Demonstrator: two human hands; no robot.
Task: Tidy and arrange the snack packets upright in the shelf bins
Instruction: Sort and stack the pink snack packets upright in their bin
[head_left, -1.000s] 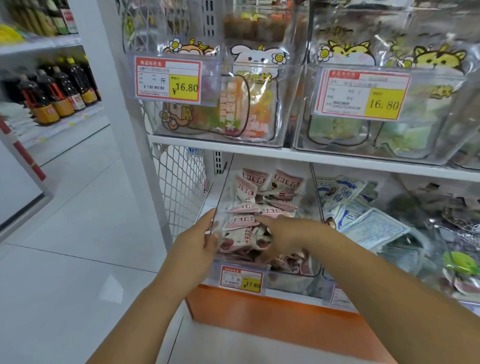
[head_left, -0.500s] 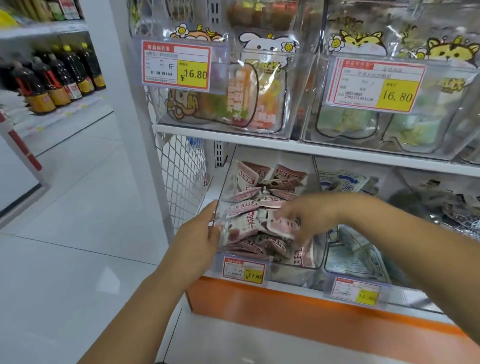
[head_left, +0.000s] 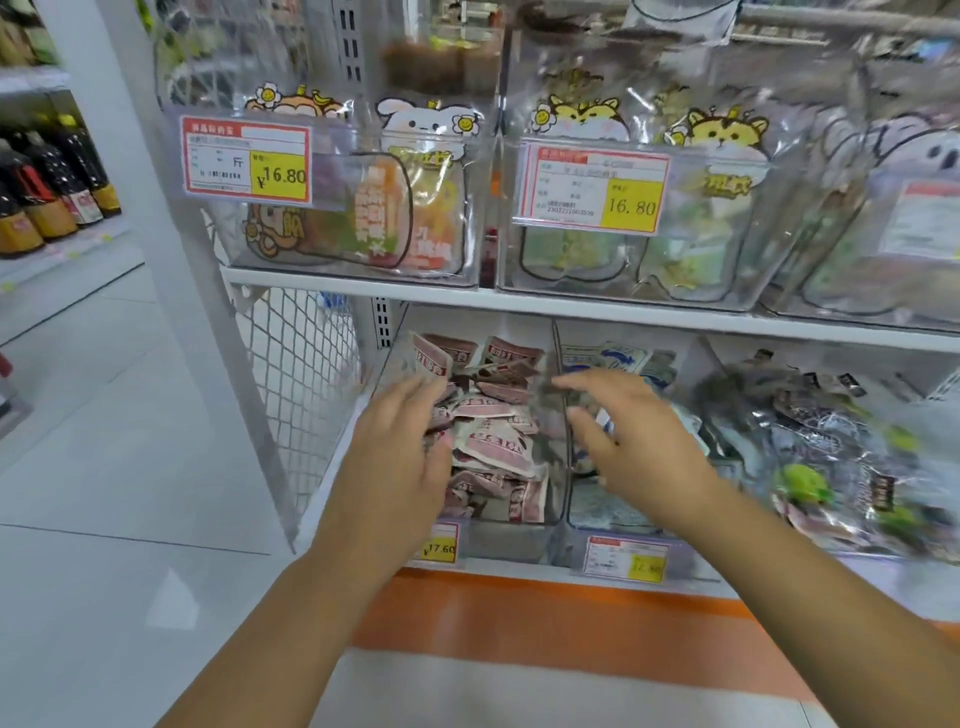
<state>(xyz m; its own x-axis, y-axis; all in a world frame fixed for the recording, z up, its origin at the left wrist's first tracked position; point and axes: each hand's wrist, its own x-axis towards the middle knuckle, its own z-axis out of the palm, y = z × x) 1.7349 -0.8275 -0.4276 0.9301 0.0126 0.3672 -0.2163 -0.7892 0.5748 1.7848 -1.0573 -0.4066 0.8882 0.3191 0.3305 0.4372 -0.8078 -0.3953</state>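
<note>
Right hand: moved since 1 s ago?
Yes. The right hand came out of the pink packets and went right, now over the clear divider toward the next bin, fingers spread.

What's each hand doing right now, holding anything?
Left hand: open, fingers spread over the pink snack packets, gripping nothing.
Right hand: open, empty, above the divider between bins.

Packets (head_left: 496, 447) in the clear bin (head_left: 511, 538) were pink and white with dark maroon print. Price tags (head_left: 247, 161) were white, red-bordered, with yellow price panels. The shelf (head_left: 571, 306) was white; the base strip (head_left: 545, 618) was orange. Upper pouches (head_left: 587, 119) bore yellow cartoon animals with daisies. Bottles (head_left: 52, 182) were dark with yellow labels.
</note>
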